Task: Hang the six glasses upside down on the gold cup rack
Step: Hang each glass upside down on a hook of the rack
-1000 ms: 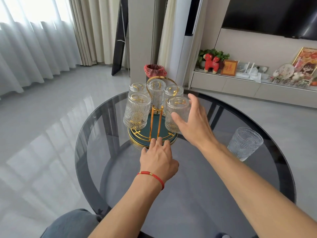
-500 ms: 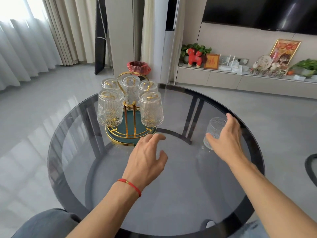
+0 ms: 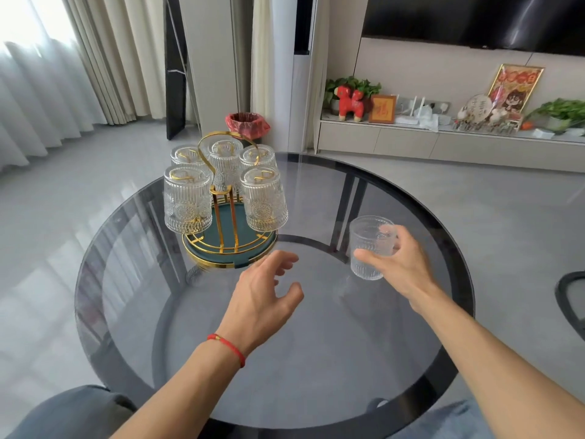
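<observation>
Round smoked-glass table (image 3: 316, 375) filling the view. At about eleven o'clock on it, gold cup rack (image 3: 226, 198) on a green tray, carrying five glasses upside down: five of six done, by the look of it, one left. At three o'clock, sixth glass (image 3: 368, 245), upright, mouth up, clasped by right hand (image 3: 397, 264), thumb in front and fingers round the back; lifted or resting, impossible to tell. Left hand (image 3: 262, 299) near centre, spread and empty, just below the tray, well apart from the glass.

Right hand (image 3: 402, 267) gripping sixth glass (image 3: 370, 245), left hand (image 3: 262, 299) loose-fingered near gold cup rack (image 3: 226, 198) bearing five inverted glasses
</observation>
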A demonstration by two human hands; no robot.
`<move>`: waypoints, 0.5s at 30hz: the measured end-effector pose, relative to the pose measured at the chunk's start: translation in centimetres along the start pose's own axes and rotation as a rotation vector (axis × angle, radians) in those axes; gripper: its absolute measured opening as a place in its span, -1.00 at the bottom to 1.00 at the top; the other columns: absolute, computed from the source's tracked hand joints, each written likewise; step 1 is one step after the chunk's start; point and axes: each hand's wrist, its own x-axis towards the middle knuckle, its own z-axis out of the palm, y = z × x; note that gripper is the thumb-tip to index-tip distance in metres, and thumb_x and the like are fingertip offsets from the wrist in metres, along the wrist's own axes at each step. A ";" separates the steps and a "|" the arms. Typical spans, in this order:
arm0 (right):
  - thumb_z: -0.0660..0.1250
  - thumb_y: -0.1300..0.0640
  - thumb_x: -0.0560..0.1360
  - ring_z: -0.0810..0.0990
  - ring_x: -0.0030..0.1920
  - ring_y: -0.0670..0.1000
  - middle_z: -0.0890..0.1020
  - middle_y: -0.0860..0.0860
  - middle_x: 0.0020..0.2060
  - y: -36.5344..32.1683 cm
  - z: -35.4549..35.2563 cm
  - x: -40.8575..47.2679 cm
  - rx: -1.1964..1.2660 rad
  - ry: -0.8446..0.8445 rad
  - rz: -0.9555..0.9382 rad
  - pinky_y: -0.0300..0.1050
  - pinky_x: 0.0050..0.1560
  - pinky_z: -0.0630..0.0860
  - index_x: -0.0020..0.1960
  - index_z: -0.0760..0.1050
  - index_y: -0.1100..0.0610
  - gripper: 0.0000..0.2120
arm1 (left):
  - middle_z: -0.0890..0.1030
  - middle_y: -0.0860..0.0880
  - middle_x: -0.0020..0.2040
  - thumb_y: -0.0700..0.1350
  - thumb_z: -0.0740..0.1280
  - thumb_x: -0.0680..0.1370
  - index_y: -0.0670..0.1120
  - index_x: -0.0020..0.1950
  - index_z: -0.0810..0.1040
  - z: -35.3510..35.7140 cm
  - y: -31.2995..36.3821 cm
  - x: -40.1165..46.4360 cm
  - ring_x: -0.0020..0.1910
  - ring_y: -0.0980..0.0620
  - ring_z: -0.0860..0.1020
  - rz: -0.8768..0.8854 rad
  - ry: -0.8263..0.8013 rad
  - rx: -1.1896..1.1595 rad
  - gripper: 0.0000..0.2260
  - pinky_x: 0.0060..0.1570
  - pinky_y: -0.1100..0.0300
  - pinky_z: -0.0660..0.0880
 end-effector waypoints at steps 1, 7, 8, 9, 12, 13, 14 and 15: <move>0.59 -0.27 0.20 0.56 0.26 -0.08 0.61 -0.20 0.21 -0.7 0.0 -0.6 0.006 -0.063 -0.059 -0.13 0.14 0.48 0.31 0.46 -0.23 -0.28 | 0.66 0.04 0.13 -0.12 0.46 0.55 -0.02 0.30 0.57 -0.1 0.1 0.0 0.09 0.11 0.62 -0.023 -0.011 -0.044 -0.68 0.11 0.16 0.64; 0.68 -0.18 0.23 0.56 0.37 -0.06 0.59 -0.07 0.33 -4.8 1.3 -3.9 0.131 -0.430 -0.344 0.08 0.42 0.49 0.40 0.48 -0.22 -0.22 | 0.62 0.09 0.23 0.24 0.54 0.43 0.12 0.51 0.34 -1.0 1.1 0.0 0.15 0.18 0.64 -0.148 -0.168 -0.449 -0.27 0.03 0.33 0.61; 0.69 -0.16 0.24 0.56 0.37 -0.04 0.58 -0.05 0.32 -5.1 1.9 -4.5 0.128 -0.467 -0.368 0.11 0.42 0.48 0.41 0.48 -0.22 -0.21 | 0.61 0.10 0.23 0.30 0.52 0.37 0.15 0.53 0.30 -1.1 1.2 -0.2 0.18 0.18 0.63 -0.149 -0.171 -0.464 -0.20 0.07 0.29 0.62; 0.70 -0.13 0.25 0.56 0.37 -0.04 0.58 -0.05 0.30 -5.4 2.5 -5.0 0.120 -0.490 -0.387 0.11 0.43 0.48 0.42 0.48 -0.22 -0.20 | 0.61 0.12 0.23 0.34 0.50 0.33 0.17 0.53 0.30 -1.2 1.2 -0.3 0.20 0.19 0.62 -0.148 -0.151 -0.455 -0.17 0.11 0.29 0.61; 0.70 -0.14 0.28 0.54 0.40 -0.07 0.58 -0.10 0.32 -6.0 3.9 -5.7 0.126 -0.511 -0.400 0.08 0.44 0.47 0.44 0.47 -0.23 -0.21 | 0.66 0.14 0.17 0.34 0.52 0.28 0.14 0.43 0.45 -1.9 1.1 -0.4 0.14 0.23 0.63 -0.152 -0.010 -0.442 -0.23 0.08 0.36 0.58; 0.67 -0.19 0.29 0.52 0.42 -0.11 0.58 -0.14 0.34 -6.2 4.2 -5.8 0.151 -0.513 -0.377 0.05 0.44 0.46 0.44 0.46 -0.25 -0.22 | 0.68 0.12 0.14 0.32 0.52 0.27 0.12 0.39 0.49 -2.2 1.0 -0.3 0.12 0.21 0.65 -0.160 0.036 -0.469 -0.27 0.07 0.35 0.59; 0.62 -0.28 0.31 0.49 0.43 -0.18 0.57 -0.19 0.37 -6.5 4.4 -5.8 0.181 -0.519 -0.335 0.01 0.45 0.44 0.44 0.43 -0.28 -0.24 | 0.69 0.09 0.13 0.30 0.53 0.27 0.10 0.37 0.52 -2.6 0.9 -0.2 0.11 0.18 0.67 -0.183 0.076 -0.520 -0.29 0.05 0.32 0.61; 0.55 -0.38 0.33 0.47 0.43 -0.23 0.55 -0.23 0.39 -6.8 4.6 -6.0 0.235 -0.541 -0.276 0.00 0.46 0.43 0.45 0.41 -0.28 -0.26 | 0.70 0.04 0.13 0.28 0.53 0.27 0.07 0.37 0.52 -2.9 0.8 -0.1 0.11 0.12 0.69 -0.227 0.109 -0.600 -0.28 0.05 0.25 0.65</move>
